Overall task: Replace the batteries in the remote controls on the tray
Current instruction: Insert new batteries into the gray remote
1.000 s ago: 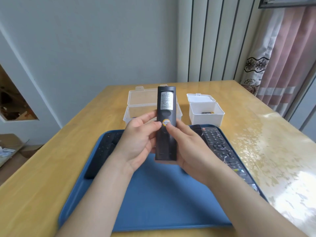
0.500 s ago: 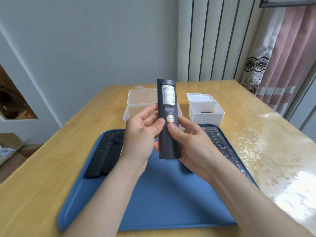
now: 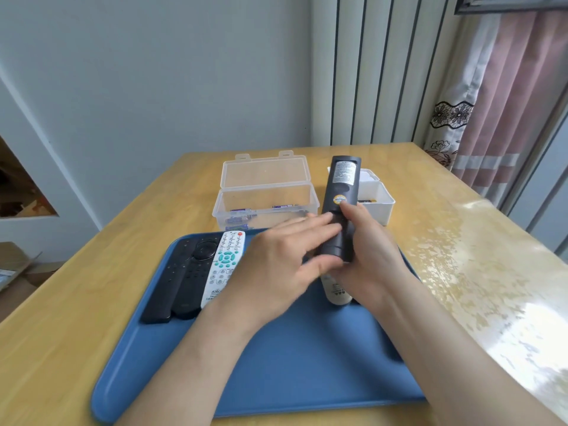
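Glossy yellow wooden table (image 3: 445, 241) against a pale wall, blue plastic tray (image 3: 307, 364) on it. Versus half a second ago, the black remote (image 3: 339, 207) has shifted toward 1 o'clock, back side up, label and round sticker showing, above the tray. Right hand (image 3: 368, 253) clasps its lower end; left hand (image 3: 276, 265), blurred, lies flat with fingers spread across it, gripping nothing. Newly exposed at 10 o'clock: white remote (image 3: 224, 269) beside two black remotes (image 3: 181, 278). Clear lidded box (image 3: 264, 195) with batteries at 12.

Pale wall (image 3: 153, 87), pink curtain (image 3: 507, 103)
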Demonstrator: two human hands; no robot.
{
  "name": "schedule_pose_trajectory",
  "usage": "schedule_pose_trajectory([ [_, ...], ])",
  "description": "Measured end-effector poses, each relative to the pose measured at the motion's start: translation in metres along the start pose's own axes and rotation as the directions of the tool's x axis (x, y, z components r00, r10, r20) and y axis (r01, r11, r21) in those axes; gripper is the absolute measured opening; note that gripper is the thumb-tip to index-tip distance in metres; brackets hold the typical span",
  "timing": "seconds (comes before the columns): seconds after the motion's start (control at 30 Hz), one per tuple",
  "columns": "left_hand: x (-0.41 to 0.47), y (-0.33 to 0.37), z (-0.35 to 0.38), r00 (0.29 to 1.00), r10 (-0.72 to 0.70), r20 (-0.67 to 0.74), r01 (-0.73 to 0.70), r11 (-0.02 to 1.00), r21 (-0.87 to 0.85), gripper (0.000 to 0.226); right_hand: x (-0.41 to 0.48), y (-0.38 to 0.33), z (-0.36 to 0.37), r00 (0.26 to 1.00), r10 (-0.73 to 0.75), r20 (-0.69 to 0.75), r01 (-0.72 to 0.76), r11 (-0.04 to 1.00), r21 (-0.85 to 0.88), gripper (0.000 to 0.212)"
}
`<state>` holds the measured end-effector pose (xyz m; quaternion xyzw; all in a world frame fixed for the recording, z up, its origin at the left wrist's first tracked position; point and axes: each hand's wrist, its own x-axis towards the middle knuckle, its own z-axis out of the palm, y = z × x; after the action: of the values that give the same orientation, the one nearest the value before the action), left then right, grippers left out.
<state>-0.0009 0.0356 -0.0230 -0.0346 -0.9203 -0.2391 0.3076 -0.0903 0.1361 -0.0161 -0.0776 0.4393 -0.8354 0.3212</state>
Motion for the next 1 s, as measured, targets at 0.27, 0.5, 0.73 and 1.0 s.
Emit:
schedule_pose_trajectory([
  [0.27, 0.005, 0.005, -0.021, 0.922, -0.16, -0.353, 0.072, 0.965, -0.251, 0.021, -0.001, -0.001, 0.004, 0.999, -0.02, -0.039, 0.02, 1.0, 0.004, 0.027],
  [0.5, -0.001, -0.013, -0.034, 0.786, -0.326, 0.525, 0.353, 0.934, 0.051, 0.021, -0.001, -0.003, 0.004, 1.0, -0.012, -0.022, 0.012, 1.0, 0.014, 0.03],
  [0.73, 0.001, 0.0, -0.029, 0.97, -0.241, 0.015, 0.238, 0.943, -0.232, 0.006, -0.004, 0.001, 0.004, 0.999, -0.028, 0.017, 0.03, 0.988, -0.153, 0.044],
  [1.0, 0.002, -0.001, -0.015, 0.998, -0.063, -0.03, 0.063, 0.998, 0.007, 0.032, -0.006, 0.007, 0.008, 0.998, -0.016, 0.066, 0.035, 0.951, -0.306, 0.048],
])
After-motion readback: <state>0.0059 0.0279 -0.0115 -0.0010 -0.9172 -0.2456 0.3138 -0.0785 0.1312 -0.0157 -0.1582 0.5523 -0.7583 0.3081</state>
